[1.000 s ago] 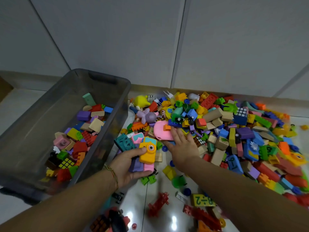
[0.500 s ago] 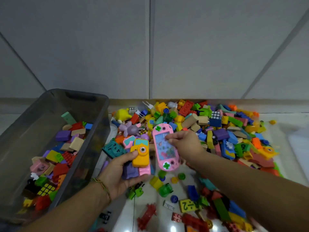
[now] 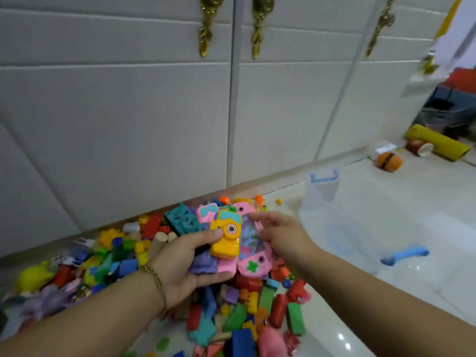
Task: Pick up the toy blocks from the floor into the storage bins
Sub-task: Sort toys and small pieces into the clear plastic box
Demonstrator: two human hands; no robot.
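My left hand (image 3: 188, 256) grips a handful of toys: a yellow toy camera (image 3: 226, 237), a teal block (image 3: 181, 222), a small pink piece (image 3: 206, 213) and purple and pink blocks below. My right hand (image 3: 280, 234) holds a pink handheld game toy (image 3: 251, 249) by its right edge, pressed against the left hand's bundle. Under both hands a heap of coloured blocks (image 3: 247, 307) covers the floor. A clear storage bin (image 3: 365, 217) with blue latches stands to the right. The grey bin is out of view.
White cupboard doors (image 3: 154, 112) with gold handles rise behind the heap. At the far right lie a yellow tube (image 3: 438, 143), a cup (image 3: 418, 148) and an orange round toy (image 3: 389, 161). Glossy floor tiles (image 3: 425, 181) stretch around the clear bin.
The view has swung right, from the grey bin to the clear bin. My right hand lifted the pink game toy from the heap and brought it against the left hand's toys.
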